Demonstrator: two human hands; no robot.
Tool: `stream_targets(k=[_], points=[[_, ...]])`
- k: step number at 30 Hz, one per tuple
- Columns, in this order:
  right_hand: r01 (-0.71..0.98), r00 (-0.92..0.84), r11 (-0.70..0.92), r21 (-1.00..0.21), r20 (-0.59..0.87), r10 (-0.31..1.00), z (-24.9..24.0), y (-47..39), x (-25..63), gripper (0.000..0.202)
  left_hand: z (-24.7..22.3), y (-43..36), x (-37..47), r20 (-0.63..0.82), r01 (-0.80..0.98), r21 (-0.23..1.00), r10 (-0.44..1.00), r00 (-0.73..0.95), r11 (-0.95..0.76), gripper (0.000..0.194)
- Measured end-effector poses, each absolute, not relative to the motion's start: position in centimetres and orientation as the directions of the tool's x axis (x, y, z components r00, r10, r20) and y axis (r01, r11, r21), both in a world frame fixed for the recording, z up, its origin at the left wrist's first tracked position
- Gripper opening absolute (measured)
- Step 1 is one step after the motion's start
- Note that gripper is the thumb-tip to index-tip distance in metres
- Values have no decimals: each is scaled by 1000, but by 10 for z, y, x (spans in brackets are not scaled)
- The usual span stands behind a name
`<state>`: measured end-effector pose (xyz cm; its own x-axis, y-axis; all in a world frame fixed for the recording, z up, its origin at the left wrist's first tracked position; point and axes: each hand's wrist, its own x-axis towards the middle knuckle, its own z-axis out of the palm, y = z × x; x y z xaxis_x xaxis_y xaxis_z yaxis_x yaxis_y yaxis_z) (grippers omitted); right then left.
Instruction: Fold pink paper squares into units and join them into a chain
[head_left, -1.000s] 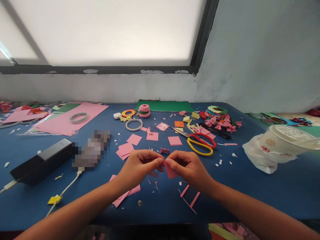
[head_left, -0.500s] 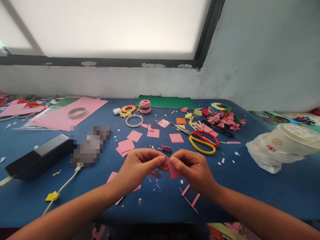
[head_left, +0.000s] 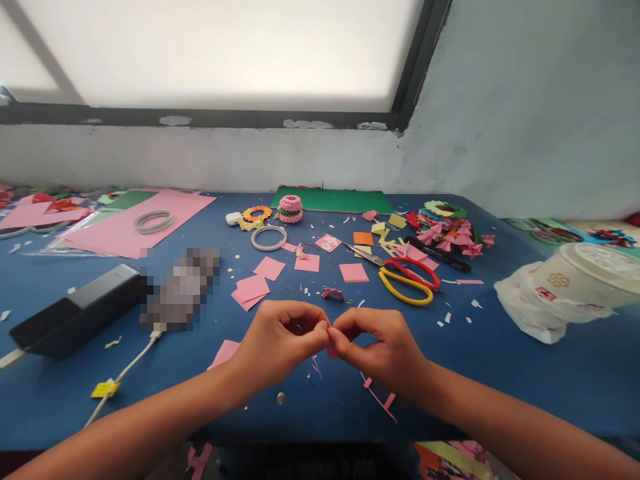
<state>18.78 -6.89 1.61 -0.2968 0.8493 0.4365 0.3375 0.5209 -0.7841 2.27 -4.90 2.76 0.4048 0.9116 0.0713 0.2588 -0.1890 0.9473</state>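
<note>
Both hands meet over the blue table near its front edge. My left hand (head_left: 283,340) pinches the upper edge of a small piece of pink paper (head_left: 331,350) between thumb and forefinger. My right hand (head_left: 383,343) grips the same paper from the other side, thumb tip close to my left thumb. Most of the paper is hidden by the fingers; only a little shows below. Just beyond lies a small folded pink paper (head_left: 333,293). Pink paper squares (head_left: 353,273) are spread farther back, beside scissors (head_left: 407,283) with one red and one yellow handle.
Rolls of tape (head_left: 269,238) and a ring-shaped pink stack (head_left: 291,209) sit toward the back. A black box-shaped device (head_left: 75,310) and a pixelated object with a white cable (head_left: 127,373) are at left. A bagged cup (head_left: 565,287) leans at right. Paper scraps lie around.
My fingertips have come together on the pink paper, and less of it shows now. My right hand has shifted slightly left.
</note>
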Motion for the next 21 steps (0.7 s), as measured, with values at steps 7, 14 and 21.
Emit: stream_targets(k=[7,14,21], points=[[220,-258,407,-887,349,901,16,-70,189,18,34,-47,21,-30,139,990,902,431,-33,14],[140,-186,347,-927,320,929,19,-71,191,19,37,-47,20,-38,-26,998,885,464,56,11],[116,-199,345,-931,319,927,18,-72,191,16,36,-47,19,-50,-89,990,866,497,109,14]])
